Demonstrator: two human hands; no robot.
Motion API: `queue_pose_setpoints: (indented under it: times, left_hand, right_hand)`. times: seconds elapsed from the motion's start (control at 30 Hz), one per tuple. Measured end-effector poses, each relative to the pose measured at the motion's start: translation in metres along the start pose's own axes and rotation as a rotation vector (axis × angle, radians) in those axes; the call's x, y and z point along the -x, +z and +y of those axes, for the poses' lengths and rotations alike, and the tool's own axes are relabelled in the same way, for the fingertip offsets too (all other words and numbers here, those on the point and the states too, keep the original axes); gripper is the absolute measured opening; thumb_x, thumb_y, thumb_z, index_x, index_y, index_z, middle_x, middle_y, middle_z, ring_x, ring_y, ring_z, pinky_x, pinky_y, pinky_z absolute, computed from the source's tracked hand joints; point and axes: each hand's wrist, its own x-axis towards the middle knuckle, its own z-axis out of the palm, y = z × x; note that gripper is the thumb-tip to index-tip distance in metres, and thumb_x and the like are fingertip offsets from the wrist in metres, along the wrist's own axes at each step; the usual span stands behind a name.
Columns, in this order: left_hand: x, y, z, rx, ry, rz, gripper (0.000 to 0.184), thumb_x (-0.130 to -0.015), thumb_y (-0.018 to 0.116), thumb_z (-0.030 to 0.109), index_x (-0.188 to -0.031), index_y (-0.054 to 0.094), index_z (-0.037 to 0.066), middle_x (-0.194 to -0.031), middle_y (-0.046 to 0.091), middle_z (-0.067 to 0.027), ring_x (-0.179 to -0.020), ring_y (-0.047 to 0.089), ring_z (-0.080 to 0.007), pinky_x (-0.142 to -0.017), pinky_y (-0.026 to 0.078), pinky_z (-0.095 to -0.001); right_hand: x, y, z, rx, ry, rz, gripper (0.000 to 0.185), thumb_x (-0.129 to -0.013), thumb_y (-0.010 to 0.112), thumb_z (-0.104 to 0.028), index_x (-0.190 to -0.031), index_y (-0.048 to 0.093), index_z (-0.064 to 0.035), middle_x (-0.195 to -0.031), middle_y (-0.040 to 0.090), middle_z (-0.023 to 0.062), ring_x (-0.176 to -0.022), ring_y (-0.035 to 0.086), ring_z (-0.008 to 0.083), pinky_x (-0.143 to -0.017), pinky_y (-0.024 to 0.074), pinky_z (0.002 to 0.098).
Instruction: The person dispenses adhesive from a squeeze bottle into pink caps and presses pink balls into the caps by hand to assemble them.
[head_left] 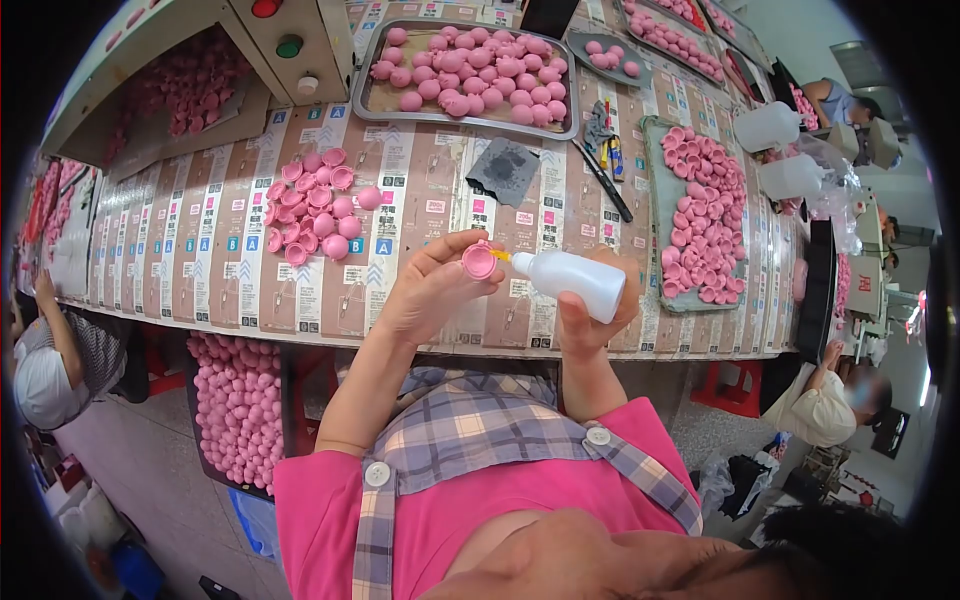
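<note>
My left hand [432, 285] pinches a small pink hollow half-shell [479, 261], its open side facing me. In my right hand [606, 300] is a white squeeze bottle [572, 281], tilted so that its yellow tip [501, 256] meets or nearly meets the shell's rim; whether they touch I cannot tell. Both hands are over the near edge of the table. To the left lies a loose pile of pink half-shells and rounded pieces [311, 210]. Beyond my hands is a dark grey cloth or pad [504, 171].
A metal tray [468, 121] of pink balls stands at the back, with a tray of half-shells [690, 303] at right. A knife-like black tool [603, 182] lies between them. A machine housing [300, 50] occupies the back left. A bin of pink pieces [238, 405] sits below. Other people work nearby.
</note>
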Motion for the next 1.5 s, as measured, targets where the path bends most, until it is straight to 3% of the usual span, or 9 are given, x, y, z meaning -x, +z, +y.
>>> queue_pose_setpoints:
  times: [0.27, 0.37, 0.47, 0.97, 1.23, 1.5]
  left_hand:
    - [0.0, -0.001, 0.0, 0.001, 0.0, -0.002, 0.044, -0.076, 0.06, 0.015, -0.114, 0.043, -0.001, -0.111, 0.05, -0.0188, -0.091, 0.058, -0.0246, -0.079, 0.05, -0.0323]
    - [0.0, -0.001, 0.001, -0.001, 0.026, 0.002, 0.042, -0.075, 0.059, 0.01, -0.113, 0.043, 0.0, -0.11, 0.05, -0.0176, -0.093, 0.057, -0.0247, -0.08, 0.05, -0.0324]
    - [-0.001, -0.001, 0.001, -0.008, 0.046, 0.022, 0.04, -0.075, 0.058, 0.005, -0.111, 0.043, 0.0, -0.108, 0.05, -0.0161, -0.095, 0.056, -0.0248, -0.081, 0.049, -0.0325]
    - [0.0, 0.006, 0.005, -0.033, 0.044, 0.051, 0.04, -0.072, 0.059, 0.003, -0.109, 0.042, 0.0, -0.107, 0.049, -0.0129, -0.096, 0.056, -0.023, -0.083, 0.049, -0.0311]
    - [0.001, 0.003, 0.005, -0.026, 0.045, 0.027, 0.042, -0.072, 0.06, 0.005, -0.11, 0.042, 0.0, -0.107, 0.049, -0.0126, -0.095, 0.056, -0.0229, -0.082, 0.049, -0.0316]
    - [0.003, -0.001, 0.005, -0.227, 0.13, 0.04, 0.04, -0.074, 0.06, 0.008, -0.111, 0.045, 0.002, -0.107, 0.05, -0.0099, -0.097, 0.053, -0.0203, -0.083, 0.046, -0.0358]
  right_hand:
    - [0.003, -0.003, 0.003, 0.003, 0.029, 0.009, 0.041, -0.064, 0.074, -0.025, -0.085, 0.049, -0.0011, -0.071, 0.053, 0.0084, -0.059, 0.051, 0.0155, -0.053, 0.0392, 0.0261]
    - [0.005, 0.004, 0.002, -0.208, 0.073, 0.22, 0.041, -0.064, 0.074, -0.027, -0.084, 0.05, -0.0009, -0.074, 0.053, 0.0081, -0.063, 0.051, 0.0143, -0.056, 0.0399, 0.0252]
    - [-0.003, -0.005, -0.006, 0.022, 0.081, 0.102, 0.04, -0.064, 0.074, -0.029, -0.082, 0.051, -0.0011, -0.076, 0.053, 0.0073, -0.066, 0.05, 0.0134, -0.058, 0.0401, 0.0245]
    - [-0.003, -0.005, -0.004, 0.087, 0.019, -0.006, 0.038, -0.065, 0.073, -0.026, -0.081, 0.05, -0.0002, -0.069, 0.052, 0.0088, -0.056, 0.051, 0.0153, -0.049, 0.0391, 0.0247]
    - [0.001, -0.005, 0.002, 0.092, 0.027, -0.012, 0.039, -0.066, 0.072, -0.027, -0.082, 0.05, -0.0004, -0.07, 0.053, 0.0089, -0.057, 0.052, 0.0154, -0.049, 0.0399, 0.025]
    - [0.002, -0.007, 0.005, 0.117, 0.007, -0.024, 0.038, -0.066, 0.073, -0.026, -0.084, 0.05, -0.0009, -0.072, 0.054, 0.0095, -0.059, 0.052, 0.0172, -0.051, 0.0406, 0.026]
